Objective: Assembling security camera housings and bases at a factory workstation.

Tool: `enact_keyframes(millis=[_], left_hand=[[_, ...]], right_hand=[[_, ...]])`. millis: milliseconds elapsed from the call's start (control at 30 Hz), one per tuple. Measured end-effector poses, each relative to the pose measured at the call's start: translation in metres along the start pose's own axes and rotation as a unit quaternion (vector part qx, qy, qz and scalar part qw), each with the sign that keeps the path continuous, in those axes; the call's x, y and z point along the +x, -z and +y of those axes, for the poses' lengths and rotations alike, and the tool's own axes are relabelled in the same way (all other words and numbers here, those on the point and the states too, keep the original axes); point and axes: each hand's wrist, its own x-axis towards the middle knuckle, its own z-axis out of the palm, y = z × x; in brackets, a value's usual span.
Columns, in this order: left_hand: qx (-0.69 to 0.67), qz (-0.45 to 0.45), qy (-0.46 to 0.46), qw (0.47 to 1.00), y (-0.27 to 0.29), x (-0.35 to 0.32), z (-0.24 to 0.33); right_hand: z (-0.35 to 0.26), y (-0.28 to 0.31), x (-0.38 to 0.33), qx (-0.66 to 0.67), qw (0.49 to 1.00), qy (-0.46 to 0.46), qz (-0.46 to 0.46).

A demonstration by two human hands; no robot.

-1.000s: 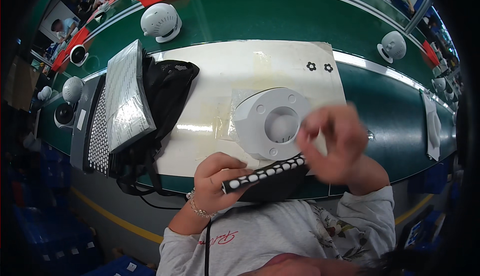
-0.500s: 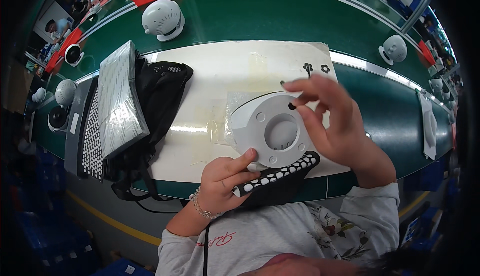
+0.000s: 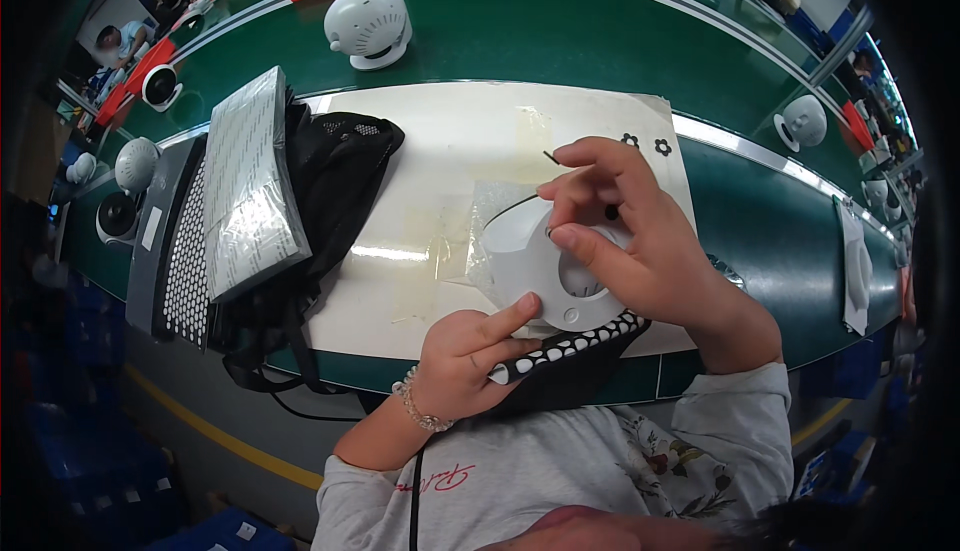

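A white round housing point(image 3: 515, 251) lies with its ringed underside and round recess facing up. My left hand point(image 3: 465, 356) is closed on its near edge, the index finger resting on the rim. Under the other left fingers sits a curled black sheet with white dots point(image 3: 570, 346). Above the housing, my right hand point(image 3: 635, 221) is closed in a pinch. Thumb and finger press at a shallow round mark on the ring, with something small and dark there. Another thin black piece point(image 3: 551, 158) sticks at a right fingertip. One round black pad point(image 3: 611, 212) shows between my fingers on the housing.
To the left lie a silvery wrapped packet point(image 3: 255, 201), a black mesh bag point(image 3: 345, 166) and white-dotted sheets point(image 3: 187, 261). Clear bubble wrap point(image 3: 490, 206) lies beside the housing on a pale board point(image 3: 400, 291). White round devices point(image 3: 368, 23) stand farther off; people work beyond.
My right hand has moved left and down over the housing, its thumb going from the black pad to another mark on the ring. The whole view has shifted slightly.
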Motion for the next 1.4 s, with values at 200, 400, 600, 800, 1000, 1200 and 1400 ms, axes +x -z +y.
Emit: enact_keyframes(millis=[200, 400, 600, 800, 1000, 1200, 1400], left_hand=[[-0.001, -0.001, -0.008, 1.0, 0.001, 0.001, 0.0], [-0.002, 0.0, 0.006, 1.0, -0.001, -0.001, -0.003], [-0.012, -0.002, 0.004, 1.0, -0.002, -0.001, -0.003], [-0.008, 0.019, -0.005, 1.0, -0.004, -0.003, -0.004], [-0.004, 0.009, 0.0, 1.0, -0.002, -0.002, -0.002], [-0.011, -0.002, 0.002, 1.0, -0.001, -0.002, -0.004], [-0.016, -0.006, 0.008, 1.0, 0.0, -0.002, -0.005]], right_hand=[[0.005, 0.0, -0.008, -0.107, 0.993, 0.044, 0.006], [-0.015, 0.012, -0.012, -0.315, 0.939, 0.13, -0.038], [0.004, 0.006, -0.032, -0.307, 0.934, 0.168, 0.067], [0.01, -0.002, -0.02, -0.249, 0.947, 0.19, 0.078], [0.009, 0.0, -0.008, -0.367, 0.895, 0.247, 0.06], [0.012, 0.005, -0.007, -0.239, 0.951, 0.194, 0.008], [0.007, 0.0, -0.002, -0.086, 0.995, 0.053, 0.002]])
